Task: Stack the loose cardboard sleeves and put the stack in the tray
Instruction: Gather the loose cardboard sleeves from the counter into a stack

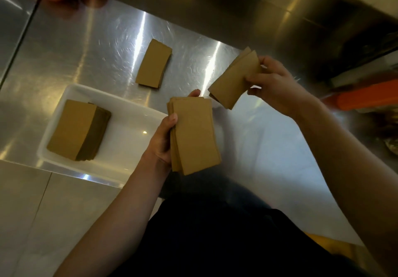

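Four groups of flat brown cardboard sleeves in view, placed here relative to the shallow white rectangular plastic tray [137, 113] on the brushed steel counter [64, 61]. Thick squared stack of sleeves [73, 130] lying inside tray, toward its left end, not touching the rim. Small loose pile of sleeves [154, 63] flat on counter just beyond tray's far edge, apart from it. Left hand [163, 141] over tray's right end, fingers clamped on a fanned bundle of sleeves [195, 136], thumb on the near face, a fingertip showing over the top edge. Right hand [273, 84] well right of tray, fingers pinched shut on a few bent sleeves [233, 80], raised off counter, close to the bundle, not touching it. Orange blurred object [366, 97] far right of tray.
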`<state>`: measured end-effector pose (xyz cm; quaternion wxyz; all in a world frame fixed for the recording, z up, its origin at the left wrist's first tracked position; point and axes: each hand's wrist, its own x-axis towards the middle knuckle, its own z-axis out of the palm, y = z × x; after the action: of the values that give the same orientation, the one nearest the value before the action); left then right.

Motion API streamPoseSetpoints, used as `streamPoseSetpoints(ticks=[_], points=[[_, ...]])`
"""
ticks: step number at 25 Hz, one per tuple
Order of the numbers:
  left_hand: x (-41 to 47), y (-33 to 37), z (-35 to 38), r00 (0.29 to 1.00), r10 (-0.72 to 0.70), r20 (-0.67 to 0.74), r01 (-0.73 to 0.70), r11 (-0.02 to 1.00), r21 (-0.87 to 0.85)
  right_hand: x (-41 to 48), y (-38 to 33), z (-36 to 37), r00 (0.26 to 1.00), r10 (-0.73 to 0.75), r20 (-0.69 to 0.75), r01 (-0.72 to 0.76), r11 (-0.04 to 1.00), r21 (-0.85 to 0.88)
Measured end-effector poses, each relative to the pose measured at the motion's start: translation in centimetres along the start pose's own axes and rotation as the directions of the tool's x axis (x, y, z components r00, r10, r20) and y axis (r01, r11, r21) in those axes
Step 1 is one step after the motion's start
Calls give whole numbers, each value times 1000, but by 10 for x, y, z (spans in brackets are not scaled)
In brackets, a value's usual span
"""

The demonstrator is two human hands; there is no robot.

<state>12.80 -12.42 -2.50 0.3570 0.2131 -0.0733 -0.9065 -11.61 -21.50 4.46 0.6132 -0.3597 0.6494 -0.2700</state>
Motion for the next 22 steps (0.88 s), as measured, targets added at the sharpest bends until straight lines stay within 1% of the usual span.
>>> streamPoseSetpoints(ticks=[3,5,7,8,10,11,12,14,15,17,19,21,22], points=[[-6,-2,1,999,20,26,-21,999,31,-50,-16,-3,995,-28,93,22,997,72],[-10,-4,0,998,40,41,-43,998,53,-76,-21,3,976,-47,210,28,995,93],[-16,-7,-1,997,66,43,-69,995,71,-97,-25,16,934,-56,354,58,998,7],[-19,-8,1,997,71,3,-71,994,78,-104,-25,25,915,-57,398,90,994,-63],[-24,-9,5,984,37,-174,-17,993,114,-111,-22,48,904,-69,421,187,951,-248],[-27,-10,8,970,20,-244,14,991,136,-113,-18,60,910,-76,407,234,905,-355],[-29,-12,9,963,11,-270,33,987,159,-113,-13,69,922,-92,376,270,849,-455],[-32,-13,10,975,21,-222,22,982,187,-115,-2,84,946,-167,279,304,759,-576],[-32,-14,11,984,37,-175,-3,981,191,-118,3,88,953,-207,220,300,747,-593],[-33,-17,12,993,77,-93,-56,977,206,-125,14,95,960,-262,95,268,777,-570],[-35,-20,12,993,89,-83,-69,974,215,-133,26,103,961,-275,-14,227,820,-525],[-39,-21,13,991,88,-103,-63,973,224,-139,35,107,976,-209,-64,151,857,-493],[-41,-22,15,990,80,-115,-51,971,235,-141,38,108,989,-139,-48,104,889,-446]])
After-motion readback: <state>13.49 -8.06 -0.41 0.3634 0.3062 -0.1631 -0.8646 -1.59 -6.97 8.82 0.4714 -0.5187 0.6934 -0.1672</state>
